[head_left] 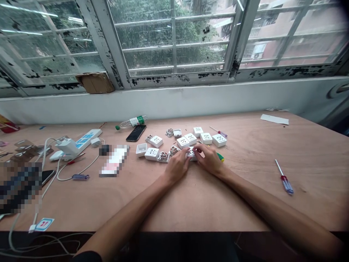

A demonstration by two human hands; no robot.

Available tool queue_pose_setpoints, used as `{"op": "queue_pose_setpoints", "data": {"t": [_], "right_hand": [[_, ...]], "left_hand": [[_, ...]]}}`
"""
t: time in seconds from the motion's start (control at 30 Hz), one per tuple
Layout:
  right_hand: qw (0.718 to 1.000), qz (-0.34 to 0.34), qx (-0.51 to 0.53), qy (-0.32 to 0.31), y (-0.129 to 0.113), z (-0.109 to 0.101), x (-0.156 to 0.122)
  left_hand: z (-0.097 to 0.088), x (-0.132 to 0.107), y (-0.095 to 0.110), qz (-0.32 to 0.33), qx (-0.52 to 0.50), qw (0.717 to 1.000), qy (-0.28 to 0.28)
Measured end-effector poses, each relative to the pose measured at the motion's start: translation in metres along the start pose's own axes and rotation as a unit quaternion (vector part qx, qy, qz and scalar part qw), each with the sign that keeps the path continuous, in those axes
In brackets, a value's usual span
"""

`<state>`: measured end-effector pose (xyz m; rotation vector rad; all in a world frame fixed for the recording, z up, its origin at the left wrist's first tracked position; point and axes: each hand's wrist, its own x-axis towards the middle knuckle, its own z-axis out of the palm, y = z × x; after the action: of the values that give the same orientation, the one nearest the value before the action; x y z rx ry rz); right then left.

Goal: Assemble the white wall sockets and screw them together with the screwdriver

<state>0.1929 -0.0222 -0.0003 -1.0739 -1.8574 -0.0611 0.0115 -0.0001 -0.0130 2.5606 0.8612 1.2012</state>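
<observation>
My left hand (177, 166) and my right hand (208, 158) meet over a white wall socket (191, 154), and the fingers of both grip it on the plywood table (245, 203). Under my right hand lies a green-handled screwdriver (220, 157), mostly hidden. Several assembled white sockets (191, 138) stand just beyond my hands. Near my left hand sits an open socket module with copper terminals (163, 157). A white socket back box (141, 149) lies further left.
A red-handled screwdriver (284, 179) lies to the right. Left of the sockets are a black phone (136, 133), a plastic bottle (131, 122) on its side, a power strip (81, 140), and a purple-handled screwdriver (80, 177) among white cables. A window runs along the table's far side.
</observation>
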Motion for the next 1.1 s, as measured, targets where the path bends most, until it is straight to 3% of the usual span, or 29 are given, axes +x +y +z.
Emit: {"op": "queue_pose_setpoints", "data": {"t": [0.5, 0.73, 1.1], "right_hand": [[0.999, -0.038, -0.030, -0.009, 0.0048, 0.0023, 0.0000], [0.994, -0.086, -0.061, -0.032, 0.0048, 0.0012, -0.0005], [0.992, -0.079, -0.087, -0.049, 0.0013, -0.0023, -0.0004]], "left_hand": [[-0.0023, 0.0004, 0.0011, -0.003, -0.014, 1.000, -0.008], [-0.0031, 0.0016, 0.0030, 0.003, -0.006, 1.000, -0.001], [-0.0035, 0.0019, 0.0026, 0.007, 0.029, 0.999, 0.012]]}}
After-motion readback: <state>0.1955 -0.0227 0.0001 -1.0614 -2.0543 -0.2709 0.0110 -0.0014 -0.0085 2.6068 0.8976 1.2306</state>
